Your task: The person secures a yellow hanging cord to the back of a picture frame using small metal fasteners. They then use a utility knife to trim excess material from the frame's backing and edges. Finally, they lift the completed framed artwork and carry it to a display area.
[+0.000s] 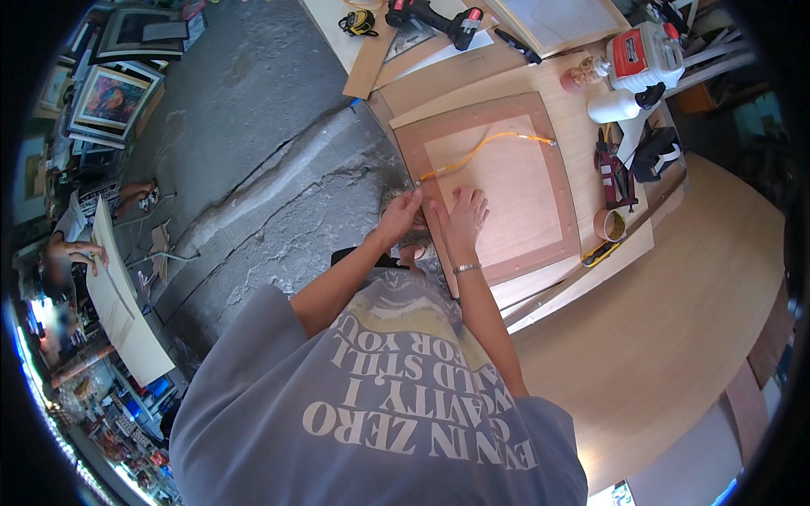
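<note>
A picture frame (553,198) lies back side up on the workbench, with a brown border around a paler backing panel. An orange cord (472,154) runs loosely across it, from the left edge to a fixing near the far right corner. At the frame's left edge, just below the cord's near end, my left hand (398,219) has its fingers closed on the edge; part of them is hidden. My right hand (462,221), with a metal bracelet at the wrist, rests on the back panel beside it, fingers stretched and slightly apart, thumb toward the edge.
Beyond the frame lie a cordless drill (434,18) and a tape measure (359,23). Along the bench's right side stand a white jug (645,57), a spray bottle (614,106), a dark red nail gun (614,175) and a round tub (608,224). Another person (72,253) handles a board at far left.
</note>
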A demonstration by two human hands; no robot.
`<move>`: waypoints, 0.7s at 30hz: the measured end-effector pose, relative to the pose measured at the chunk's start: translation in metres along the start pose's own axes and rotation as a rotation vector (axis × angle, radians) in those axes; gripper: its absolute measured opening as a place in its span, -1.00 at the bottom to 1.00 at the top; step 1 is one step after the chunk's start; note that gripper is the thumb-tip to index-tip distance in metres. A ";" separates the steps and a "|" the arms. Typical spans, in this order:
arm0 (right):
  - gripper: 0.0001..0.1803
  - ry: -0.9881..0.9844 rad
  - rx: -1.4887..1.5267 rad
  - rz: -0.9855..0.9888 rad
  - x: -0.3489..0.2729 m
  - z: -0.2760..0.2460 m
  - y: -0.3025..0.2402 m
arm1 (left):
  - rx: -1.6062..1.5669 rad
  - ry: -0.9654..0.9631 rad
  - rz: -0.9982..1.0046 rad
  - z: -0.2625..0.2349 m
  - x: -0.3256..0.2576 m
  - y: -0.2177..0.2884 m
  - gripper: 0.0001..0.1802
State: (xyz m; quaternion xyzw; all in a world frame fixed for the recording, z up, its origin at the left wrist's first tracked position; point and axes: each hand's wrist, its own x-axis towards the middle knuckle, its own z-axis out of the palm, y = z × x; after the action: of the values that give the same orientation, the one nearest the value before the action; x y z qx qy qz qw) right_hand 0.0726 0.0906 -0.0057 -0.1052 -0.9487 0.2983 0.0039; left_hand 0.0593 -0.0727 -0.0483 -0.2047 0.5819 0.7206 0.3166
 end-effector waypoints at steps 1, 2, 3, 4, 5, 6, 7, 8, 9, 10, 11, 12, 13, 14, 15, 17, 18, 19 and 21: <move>-0.40 -0.001 -0.004 0.013 0.001 0.001 0.000 | 0.045 -0.025 0.053 0.001 0.000 -0.002 -0.54; -0.39 0.003 -0.005 0.023 -0.002 0.000 0.001 | 0.083 -0.050 0.115 0.001 0.001 -0.003 -0.51; -0.39 0.039 0.002 0.008 -0.007 -0.001 0.003 | 0.143 -0.082 0.146 0.002 0.002 -0.004 -0.48; -0.39 0.013 -0.015 0.060 -0.015 -0.005 0.007 | 0.126 -0.083 0.166 0.003 0.003 -0.003 -0.45; -0.39 0.017 -0.024 0.084 -0.032 -0.012 0.013 | 0.129 -0.088 0.156 0.004 0.004 -0.003 -0.41; -0.39 0.027 -0.018 0.095 -0.051 -0.020 0.019 | 0.140 -0.069 0.129 0.005 0.005 -0.002 -0.37; -0.37 0.011 -0.045 0.134 -0.072 -0.028 0.026 | 0.129 -0.073 0.125 0.006 0.006 -0.001 -0.38; -0.34 -0.013 -0.050 0.182 -0.094 -0.037 0.032 | 0.128 -0.056 0.104 0.007 0.006 0.000 -0.38; -0.31 -0.011 -0.055 0.235 -0.117 -0.046 0.038 | 0.128 -0.041 0.083 0.009 0.006 0.000 -0.38; -0.29 -0.038 -0.042 0.326 -0.135 -0.052 0.043 | 0.128 -0.035 0.067 0.009 0.006 0.001 -0.38; -0.28 -0.011 -0.071 0.330 -0.147 -0.056 0.049 | 0.131 -0.030 0.048 0.010 0.006 0.001 -0.38; -0.27 0.003 -0.091 0.360 -0.158 -0.060 0.052 | 0.131 -0.033 0.039 0.010 0.005 0.000 -0.38; -0.26 -0.002 -0.107 0.422 -0.166 -0.062 0.054 | 0.124 -0.036 0.031 0.009 0.006 0.000 -0.39; -0.25 0.052 -0.082 0.414 -0.169 -0.061 0.053 | 0.112 -0.047 0.034 0.009 0.007 -0.001 -0.39; -0.26 0.053 -0.080 0.431 -0.169 -0.059 0.051 | 0.113 -0.040 0.011 0.008 0.008 -0.002 -0.39; -0.26 0.051 -0.049 0.465 -0.162 -0.050 0.042 | 0.135 -0.055 0.034 0.006 0.010 -0.004 -0.40; -0.26 0.052 -0.047 0.451 -0.157 -0.045 0.036 | 0.156 -0.039 0.020 0.006 0.011 -0.006 -0.40; -0.25 0.079 -0.050 0.437 -0.150 -0.039 0.031 | 0.141 -0.059 0.038 0.005 0.011 -0.007 -0.41; -0.24 0.134 -0.024 0.407 -0.141 -0.030 0.023 | 0.126 -0.075 0.047 0.004 0.012 -0.007 -0.43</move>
State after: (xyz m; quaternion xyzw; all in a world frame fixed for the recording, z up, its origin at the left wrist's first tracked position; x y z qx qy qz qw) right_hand 0.2169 0.0976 0.0143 -0.3141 -0.9089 0.2741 0.0052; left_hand 0.0559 -0.0654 -0.0609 -0.1433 0.6186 0.6969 0.3335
